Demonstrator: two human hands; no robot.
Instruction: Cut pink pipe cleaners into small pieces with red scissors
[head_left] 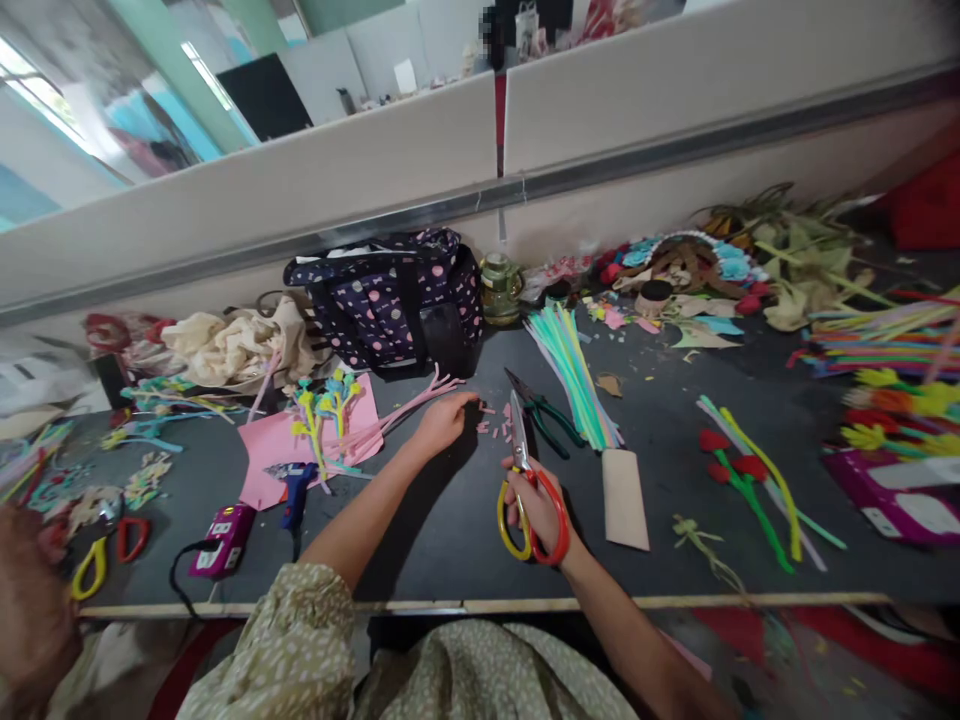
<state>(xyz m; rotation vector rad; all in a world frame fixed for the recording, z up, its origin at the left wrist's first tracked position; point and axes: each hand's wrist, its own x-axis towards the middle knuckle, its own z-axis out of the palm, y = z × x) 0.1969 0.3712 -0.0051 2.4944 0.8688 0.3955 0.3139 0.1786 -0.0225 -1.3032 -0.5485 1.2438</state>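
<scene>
My right hand point(536, 500) is wrapped around scissors point(519, 440) with one red and one yellow handle loop. Their blades point away from me and look closed. Short pink cut pieces point(495, 424) lie scattered on the dark table just left of the blades. My left hand point(444, 424) is closed, its fingertips beside those pieces; whatever it may hold is too small to make out. Behind that hand runs a bundle of long pink pipe cleaners point(409, 400), partly over a pink sheet point(262, 445). Dark-handled pliers point(546, 415) lie right of the scissors.
A dotted dark bag point(390, 300) and a glass jar point(500, 290) stand at the back. Pastel pipe cleaners point(574, 375), a beige card point(625, 500) and red flowers point(739, 470) lie right. A glue gun point(298, 495) lies left, with another person's hand point(34, 600) at the far left.
</scene>
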